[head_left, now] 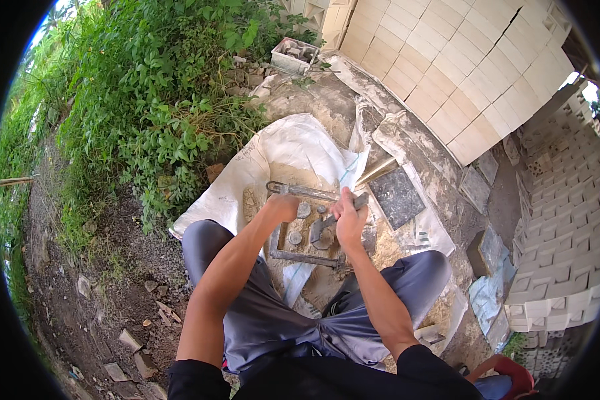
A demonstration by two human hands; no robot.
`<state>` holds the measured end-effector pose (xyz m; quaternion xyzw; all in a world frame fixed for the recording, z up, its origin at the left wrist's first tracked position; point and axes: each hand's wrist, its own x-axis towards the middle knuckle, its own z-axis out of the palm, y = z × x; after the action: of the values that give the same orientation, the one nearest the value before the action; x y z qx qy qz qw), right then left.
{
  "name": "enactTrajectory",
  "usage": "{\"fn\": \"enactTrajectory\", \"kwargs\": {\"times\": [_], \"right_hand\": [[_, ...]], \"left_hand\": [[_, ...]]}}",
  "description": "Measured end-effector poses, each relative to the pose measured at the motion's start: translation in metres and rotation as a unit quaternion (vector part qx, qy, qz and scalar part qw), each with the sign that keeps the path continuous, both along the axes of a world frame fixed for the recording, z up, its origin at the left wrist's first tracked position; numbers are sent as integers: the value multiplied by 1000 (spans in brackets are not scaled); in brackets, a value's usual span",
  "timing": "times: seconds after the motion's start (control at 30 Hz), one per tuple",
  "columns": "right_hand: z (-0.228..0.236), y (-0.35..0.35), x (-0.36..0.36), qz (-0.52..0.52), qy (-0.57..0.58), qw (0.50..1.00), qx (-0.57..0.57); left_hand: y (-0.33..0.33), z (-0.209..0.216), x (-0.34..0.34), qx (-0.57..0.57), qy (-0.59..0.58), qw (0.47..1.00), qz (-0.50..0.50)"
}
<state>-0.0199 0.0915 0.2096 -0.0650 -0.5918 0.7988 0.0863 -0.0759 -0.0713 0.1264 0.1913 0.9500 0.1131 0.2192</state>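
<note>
Between my bent knees sits a dark metal mould frame (307, 258) with round studs and sandy powder inside it. My left hand (285, 208) is closed in a fist at the frame's far left corner, beside a looped metal handle (277, 188); its fingers are hidden from above. My right hand (350, 213) wraps round a dark, flat, bar-like hand tool (321, 228). The tool slants down into the right part of the frame, its lower end close to a stud. To the right of this hand lies a dark square plate (397, 197).
A white sack sheet (300, 133) with pale powder lies under the frame. Green bushes (167, 120) grow at the left, near a white box of rubble (293, 57). Stacked pale blocks (440, 67) stand far right, patterned blocks (560, 213) nearer. Another person (513, 377) is at the lower right.
</note>
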Motion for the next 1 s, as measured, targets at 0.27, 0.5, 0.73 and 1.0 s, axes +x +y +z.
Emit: {"fn": "enactTrajectory", "kwargs": {"times": [0.27, 0.5, 0.73, 1.0], "right_hand": [[-16, 4, -9, -2, 59, 998, 24], [-40, -3, -9, 56, 62, 976, 200], [54, 10, -5, -14, 119, 984, 133], [-53, -5, -3, -17, 126, 978, 168]], "left_hand": [[2, 14, 4, 12, -8, 1000, 3], [-2, 7, 3, 82, 24, 995, 42], [3, 14, 2, -14, -46, 999, 23], [-17, -41, 9, 14, 41, 998, 40]]}}
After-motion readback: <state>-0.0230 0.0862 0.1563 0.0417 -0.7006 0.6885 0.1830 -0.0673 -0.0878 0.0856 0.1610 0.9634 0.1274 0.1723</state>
